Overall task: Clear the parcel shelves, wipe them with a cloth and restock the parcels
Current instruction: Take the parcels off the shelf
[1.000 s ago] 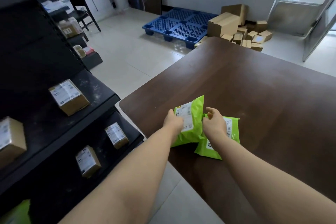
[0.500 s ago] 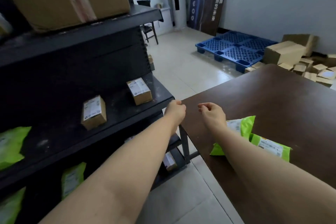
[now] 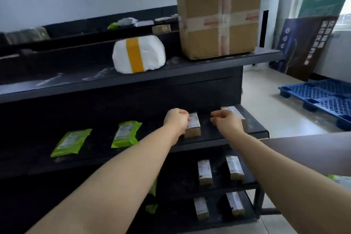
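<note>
A black parcel shelf unit (image 3: 218,139) fills the view. On its middle shelf lie two green mailer bags (image 3: 71,142) (image 3: 126,134) and two small cardboard boxes. My left hand (image 3: 175,119) curls round the left side of the nearer small box (image 3: 193,127). My right hand (image 3: 226,121) hovers with loosely curled fingers and holds nothing, just in front of the second small box (image 3: 232,111), which it partly hides.
The upper shelf (image 3: 209,62) carries a white parcel with yellow tape (image 3: 138,54) and a large taped carton (image 3: 218,13). Several small boxes (image 3: 204,172) sit on the two lower shelves. A brown table (image 3: 313,150) is at the right, with a blue pallet (image 3: 322,99) beyond.
Both hands let go of the green mailers on the table. My view turned left to the shelves, and both hands reached to the small boxes on the middle shelf.
</note>
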